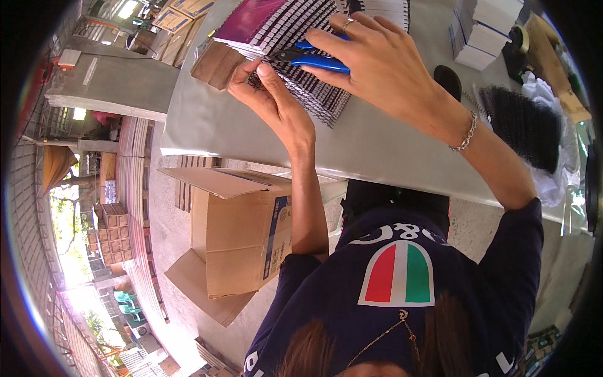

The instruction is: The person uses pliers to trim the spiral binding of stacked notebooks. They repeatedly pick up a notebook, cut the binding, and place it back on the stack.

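Note:
My right hand (377,60) grips blue-handled pliers (314,60) whose dark jaws point left at the wire spiral binding of a stack of notebooks (301,38) on the grey table (251,132). My left hand (270,94) pinches the end of the black wire binding at the stack's near edge, fingertips right beside the plier jaws. The top notebook has a magenta cover (248,19). A ring and a chain bracelet are on my right hand and wrist.
An open cardboard box (242,242) stands on the floor below the table's edge. A pile of black wire coils (521,125) lies on clear plastic at the right. White notebook stacks (483,28) and a tape roll (518,41) sit at the far right.

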`<state>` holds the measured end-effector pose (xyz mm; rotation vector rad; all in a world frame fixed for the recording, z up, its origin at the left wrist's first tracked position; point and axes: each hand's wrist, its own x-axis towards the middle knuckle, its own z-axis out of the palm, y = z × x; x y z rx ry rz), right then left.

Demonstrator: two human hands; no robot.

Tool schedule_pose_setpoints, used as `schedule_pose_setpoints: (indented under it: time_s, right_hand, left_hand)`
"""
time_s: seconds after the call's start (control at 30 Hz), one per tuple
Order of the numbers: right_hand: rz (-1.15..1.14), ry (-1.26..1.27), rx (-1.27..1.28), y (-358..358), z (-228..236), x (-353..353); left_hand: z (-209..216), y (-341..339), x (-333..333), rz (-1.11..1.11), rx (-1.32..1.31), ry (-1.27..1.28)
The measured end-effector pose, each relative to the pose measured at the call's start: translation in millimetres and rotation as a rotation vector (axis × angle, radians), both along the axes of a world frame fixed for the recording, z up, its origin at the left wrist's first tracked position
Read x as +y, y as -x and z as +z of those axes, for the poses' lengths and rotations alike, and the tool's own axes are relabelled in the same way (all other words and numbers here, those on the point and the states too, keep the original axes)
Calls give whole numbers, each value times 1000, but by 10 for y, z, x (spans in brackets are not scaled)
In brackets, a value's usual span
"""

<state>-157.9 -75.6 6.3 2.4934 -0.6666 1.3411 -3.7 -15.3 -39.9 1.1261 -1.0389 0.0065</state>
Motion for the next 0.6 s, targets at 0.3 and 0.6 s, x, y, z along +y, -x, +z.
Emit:
schedule_pose_setpoints:
  time_s: [0.3, 0.6]
  right_hand:
    - [-10, -117, -11, 75, -71, 52]
    - [-12, -133, 172, 91, -38, 93]
  left_hand:
    - [43, 22, 32, 26, 60, -41]
    - [-7, 51, 63, -53, 59, -22]
